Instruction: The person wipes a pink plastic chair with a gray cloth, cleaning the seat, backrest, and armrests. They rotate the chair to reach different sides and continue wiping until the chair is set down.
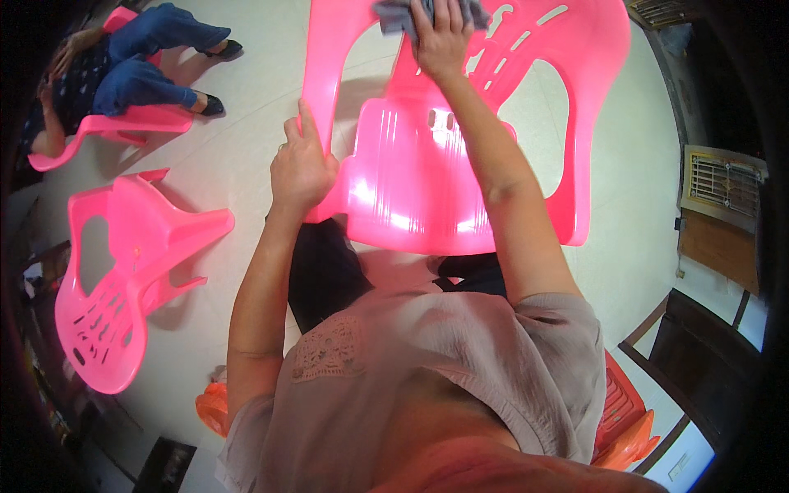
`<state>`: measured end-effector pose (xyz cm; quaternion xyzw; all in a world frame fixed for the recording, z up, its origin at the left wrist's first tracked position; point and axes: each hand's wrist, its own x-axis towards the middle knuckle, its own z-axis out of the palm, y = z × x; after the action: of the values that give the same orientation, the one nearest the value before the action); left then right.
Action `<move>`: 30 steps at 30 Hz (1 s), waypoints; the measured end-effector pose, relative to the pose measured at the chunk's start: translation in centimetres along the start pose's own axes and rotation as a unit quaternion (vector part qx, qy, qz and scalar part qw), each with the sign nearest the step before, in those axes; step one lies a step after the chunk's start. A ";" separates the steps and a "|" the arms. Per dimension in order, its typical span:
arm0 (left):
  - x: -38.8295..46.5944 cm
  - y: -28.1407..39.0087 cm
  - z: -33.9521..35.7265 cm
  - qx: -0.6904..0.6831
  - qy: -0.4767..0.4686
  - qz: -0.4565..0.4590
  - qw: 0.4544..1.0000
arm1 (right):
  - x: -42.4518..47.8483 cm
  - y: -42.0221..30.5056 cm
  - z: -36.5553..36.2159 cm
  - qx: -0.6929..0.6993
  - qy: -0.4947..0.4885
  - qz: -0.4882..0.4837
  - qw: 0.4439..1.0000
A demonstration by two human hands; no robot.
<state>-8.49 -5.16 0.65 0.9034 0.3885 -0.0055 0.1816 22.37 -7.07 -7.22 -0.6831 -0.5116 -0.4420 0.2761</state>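
Note:
A pink plastic armchair (425, 185) stands right in front of me, its seat towards my knees and its slotted backrest on the far side. My left hand (303, 161) grips the chair's left armrest (320, 74), the index finger laid along it. Up at the backrest, my right hand (445, 37) presses a grey-blue cloth (394, 17) against the plastic. Part of the cloth is covered by that hand, and the top of the backrest runs out of the picture. My right forearm crosses over the seat and hides some of it.
Another pink plastic chair (148, 246) lies tipped over on the tiled floor (203, 148) at left. Beyond it a person (142, 68) in jeans sits on a similar chair. A dark-framed chair (684, 351) and a red plastic seat (616, 400) are at lower right.

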 end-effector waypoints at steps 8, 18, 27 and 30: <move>0.0 -0.3 0.2 0.012 0.022 0.023 0.999 | -17.5 -3.9 -2.7 0.060 -0.259 0.023 0.964; -0.1 0.3 -0.2 -0.003 0.005 -0.009 1.000 | -19.2 -8.3 -13.8 0.143 -0.447 0.071 0.880; 0.1 0.3 0.1 -0.008 0.018 -0.007 1.000 | -17.8 -8.4 -24.1 0.274 -0.547 0.019 0.791; 0.1 0.3 0.1 -0.006 0.015 -0.011 1.000 | -11.0 -4.0 -20.6 0.346 -0.495 0.011 0.797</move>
<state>-8.18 -5.34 0.65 0.8977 0.4015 0.0085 0.1810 10.99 -27.86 -7.88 -0.6735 -0.6896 0.1663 0.2079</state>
